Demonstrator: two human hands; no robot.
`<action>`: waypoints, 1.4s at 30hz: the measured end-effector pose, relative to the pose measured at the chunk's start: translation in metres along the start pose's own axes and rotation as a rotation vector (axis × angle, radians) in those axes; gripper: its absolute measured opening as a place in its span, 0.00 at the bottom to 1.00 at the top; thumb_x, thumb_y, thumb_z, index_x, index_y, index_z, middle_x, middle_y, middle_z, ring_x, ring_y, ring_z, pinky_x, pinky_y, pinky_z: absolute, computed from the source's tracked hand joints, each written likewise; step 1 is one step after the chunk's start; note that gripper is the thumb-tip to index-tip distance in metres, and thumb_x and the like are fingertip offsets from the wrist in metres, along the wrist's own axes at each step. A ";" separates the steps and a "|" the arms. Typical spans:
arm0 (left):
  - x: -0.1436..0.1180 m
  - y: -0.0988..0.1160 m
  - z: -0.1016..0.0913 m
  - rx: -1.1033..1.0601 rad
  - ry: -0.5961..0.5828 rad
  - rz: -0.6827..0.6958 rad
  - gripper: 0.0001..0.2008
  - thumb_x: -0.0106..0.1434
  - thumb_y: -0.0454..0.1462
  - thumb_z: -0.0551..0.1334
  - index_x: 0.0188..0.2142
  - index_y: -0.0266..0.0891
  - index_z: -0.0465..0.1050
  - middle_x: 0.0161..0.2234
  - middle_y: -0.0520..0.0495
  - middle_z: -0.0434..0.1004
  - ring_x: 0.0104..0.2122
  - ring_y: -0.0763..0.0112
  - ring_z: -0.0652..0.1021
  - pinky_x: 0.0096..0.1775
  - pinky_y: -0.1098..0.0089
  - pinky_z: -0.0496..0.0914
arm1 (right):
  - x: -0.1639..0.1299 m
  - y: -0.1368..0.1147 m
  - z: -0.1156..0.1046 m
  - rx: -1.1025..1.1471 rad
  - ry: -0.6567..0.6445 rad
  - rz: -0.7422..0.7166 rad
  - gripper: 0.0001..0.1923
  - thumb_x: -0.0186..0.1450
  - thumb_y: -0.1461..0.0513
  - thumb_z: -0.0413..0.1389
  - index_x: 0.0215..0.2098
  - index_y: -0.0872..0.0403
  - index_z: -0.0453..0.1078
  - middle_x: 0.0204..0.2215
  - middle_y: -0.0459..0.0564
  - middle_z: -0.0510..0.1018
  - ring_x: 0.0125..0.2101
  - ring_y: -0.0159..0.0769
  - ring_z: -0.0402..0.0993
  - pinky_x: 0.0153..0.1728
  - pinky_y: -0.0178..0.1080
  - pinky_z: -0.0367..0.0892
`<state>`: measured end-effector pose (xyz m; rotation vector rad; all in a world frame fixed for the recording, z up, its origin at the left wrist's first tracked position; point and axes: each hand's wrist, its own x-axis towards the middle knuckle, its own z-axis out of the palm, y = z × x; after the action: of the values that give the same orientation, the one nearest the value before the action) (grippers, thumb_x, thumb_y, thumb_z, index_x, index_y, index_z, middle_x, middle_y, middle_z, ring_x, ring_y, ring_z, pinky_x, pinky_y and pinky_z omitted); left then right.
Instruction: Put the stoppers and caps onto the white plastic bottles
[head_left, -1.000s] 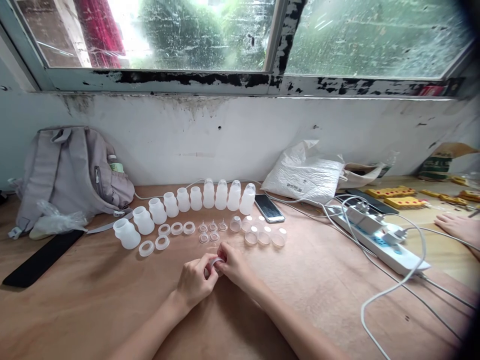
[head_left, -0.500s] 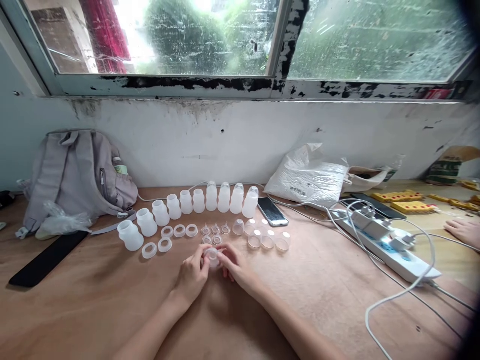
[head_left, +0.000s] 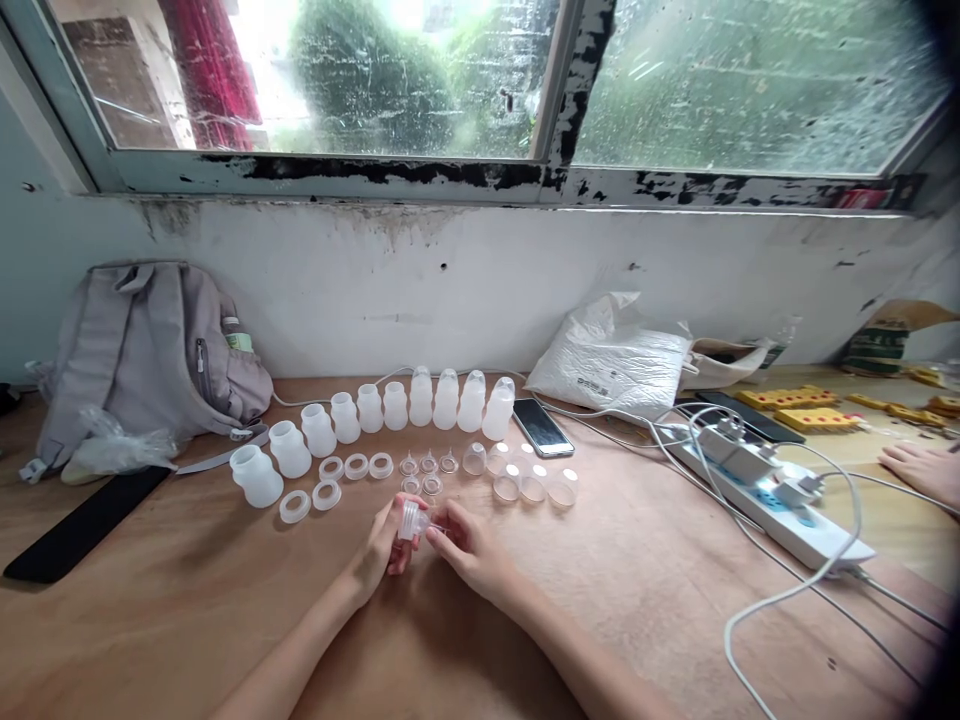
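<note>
My left hand (head_left: 381,548) grips a small translucent ribbed ring (head_left: 409,519) just above the wooden table (head_left: 187,610). My right hand (head_left: 469,543) pinches a clear nipple (head_left: 430,525) that sticks out of the ring's side. Beyond my hands stands a curved row of several translucent bottles (head_left: 390,407). In front of that row lie loose rings (head_left: 330,494), small clear nipples (head_left: 429,465) and clear caps (head_left: 525,484).
A grey backpack (head_left: 142,350) leans on the wall at the left, a black flat object (head_left: 75,525) before it. A phone (head_left: 541,427), a white bag (head_left: 611,360) and a power strip (head_left: 765,495) with cables lie right. Another person's hand (head_left: 919,468) rests far right.
My hands have turned the ring onto its side and lifted it a little; the nipple now pokes out toward my right fingers. The view shifted slightly.
</note>
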<state>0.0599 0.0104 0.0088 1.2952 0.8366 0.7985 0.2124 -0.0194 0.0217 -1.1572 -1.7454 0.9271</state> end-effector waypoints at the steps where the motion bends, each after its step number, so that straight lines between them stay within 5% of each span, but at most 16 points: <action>1: -0.001 0.001 0.000 0.055 0.000 0.007 0.22 0.59 0.53 0.41 0.37 0.38 0.59 0.20 0.57 0.59 0.12 0.82 0.57 0.14 0.78 0.49 | -0.001 0.000 0.000 -0.039 0.009 -0.019 0.09 0.62 0.57 0.48 0.28 0.55 0.61 0.22 0.43 0.66 0.20 0.26 0.58 0.21 0.30 0.55; 9: -0.006 0.007 0.005 0.523 0.115 0.207 0.14 0.61 0.44 0.46 0.25 0.38 0.60 0.20 0.55 0.61 0.22 0.76 0.63 0.27 0.75 0.60 | -0.008 -0.003 0.007 -0.229 -0.060 -0.072 0.13 0.60 0.64 0.45 0.18 0.54 0.51 0.16 0.39 0.56 0.19 0.25 0.53 0.22 0.31 0.49; 19: -0.009 0.002 -0.002 0.712 0.076 0.350 0.14 0.60 0.40 0.45 0.22 0.38 0.62 0.18 0.52 0.65 0.19 0.74 0.66 0.25 0.74 0.59 | -0.013 -0.017 0.011 -0.038 -0.169 -0.002 0.12 0.57 0.68 0.43 0.17 0.55 0.54 0.15 0.40 0.58 0.18 0.25 0.54 0.20 0.29 0.50; 25: -0.003 0.002 -0.006 0.662 0.123 0.355 0.18 0.61 0.40 0.42 0.21 0.38 0.62 0.17 0.52 0.63 0.19 0.75 0.65 0.24 0.74 0.58 | -0.013 -0.013 0.013 -0.144 -0.046 -0.098 0.13 0.61 0.63 0.45 0.19 0.55 0.57 0.17 0.40 0.59 0.19 0.26 0.54 0.22 0.30 0.52; 30: -0.001 0.007 -0.001 0.656 0.163 0.295 0.14 0.62 0.41 0.43 0.30 0.39 0.63 0.18 0.55 0.61 0.19 0.75 0.64 0.25 0.75 0.59 | -0.010 0.007 0.010 -0.307 0.102 -0.130 0.14 0.63 0.59 0.44 0.21 0.55 0.59 0.19 0.43 0.63 0.20 0.27 0.56 0.23 0.31 0.53; 35: -0.003 0.009 0.005 0.764 0.181 0.342 0.12 0.62 0.40 0.44 0.33 0.40 0.62 0.25 0.52 0.68 0.25 0.71 0.70 0.30 0.72 0.63 | -0.005 0.013 0.002 -0.331 0.086 -0.155 0.13 0.63 0.59 0.45 0.23 0.54 0.61 0.19 0.43 0.65 0.20 0.28 0.58 0.23 0.32 0.54; 42: -0.009 0.020 0.011 0.855 0.187 0.237 0.13 0.62 0.42 0.42 0.33 0.41 0.60 0.23 0.53 0.67 0.25 0.69 0.71 0.30 0.71 0.64 | 0.001 0.008 -0.006 -0.156 0.071 -0.108 0.15 0.63 0.58 0.46 0.21 0.55 0.64 0.18 0.45 0.69 0.20 0.29 0.61 0.22 0.32 0.56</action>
<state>0.0640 -0.0007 0.0304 2.1238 1.2624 0.7776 0.2199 -0.0157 0.0171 -1.1668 -1.8284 0.6871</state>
